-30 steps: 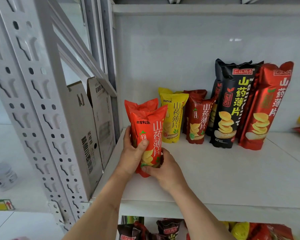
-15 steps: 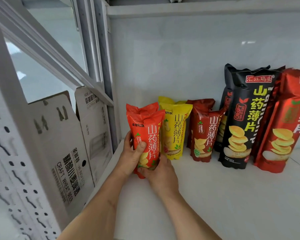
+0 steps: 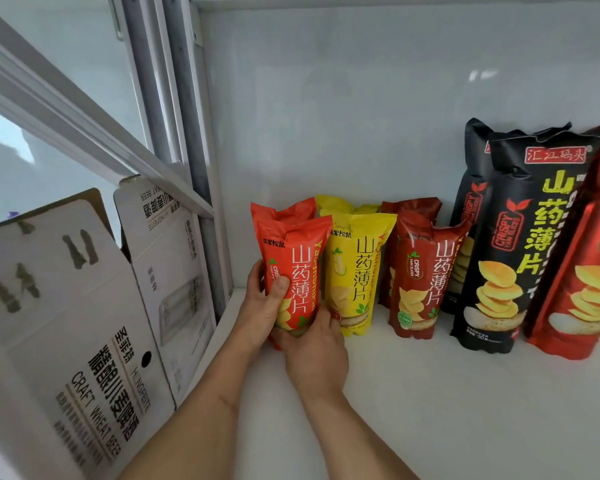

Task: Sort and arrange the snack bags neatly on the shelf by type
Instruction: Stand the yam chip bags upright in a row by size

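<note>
Two small orange-red snack bags (image 3: 297, 258) stand upright, one behind the other, at the left end of the white shelf (image 3: 447, 403). My left hand (image 3: 262, 310) grips their left side, thumb on the front. My right hand (image 3: 314, 355) cups their bottom edge. Touching them on the right stand small yellow bags (image 3: 355, 268), then dark red small bags (image 3: 421, 271), tall black bags (image 3: 520, 244) and a tall red bag (image 3: 589, 282) at the right edge.
Flattened white beer cartons (image 3: 84, 323) lean outside the shelf's left side, against the grey upright post (image 3: 191, 140). The white back wall (image 3: 361, 98) stands close behind the row of bags.
Both hands have pushed the orange-red bags back and to the right, up against the yellow bags. My view has moved closer to the shelf.
</note>
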{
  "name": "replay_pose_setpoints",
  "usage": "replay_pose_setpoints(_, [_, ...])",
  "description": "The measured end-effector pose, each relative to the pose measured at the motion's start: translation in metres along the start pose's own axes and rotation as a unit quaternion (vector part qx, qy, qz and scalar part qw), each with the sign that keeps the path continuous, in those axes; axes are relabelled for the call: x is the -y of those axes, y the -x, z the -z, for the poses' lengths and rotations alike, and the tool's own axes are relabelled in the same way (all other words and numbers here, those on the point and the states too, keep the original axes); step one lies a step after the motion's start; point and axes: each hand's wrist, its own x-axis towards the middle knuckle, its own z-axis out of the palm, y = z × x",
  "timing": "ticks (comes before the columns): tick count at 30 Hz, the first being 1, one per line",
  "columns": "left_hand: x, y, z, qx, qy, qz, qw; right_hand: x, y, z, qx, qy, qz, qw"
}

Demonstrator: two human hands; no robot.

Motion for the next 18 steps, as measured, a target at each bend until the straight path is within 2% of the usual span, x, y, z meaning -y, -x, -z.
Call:
replay_pose_setpoints(12, [0.01,-0.021,-0.003,0.007,0.034,0.011,0.999,0.007,-0.016,-0.015,-0.024,0.025,-0.033,0.999])
replay_pose_setpoints(18, [0.009,-0.02,0.001,0.012,0.044,0.003,0.999,0.001,-0.013,-0.017,-0.025,0.002,-0.016,1.0])
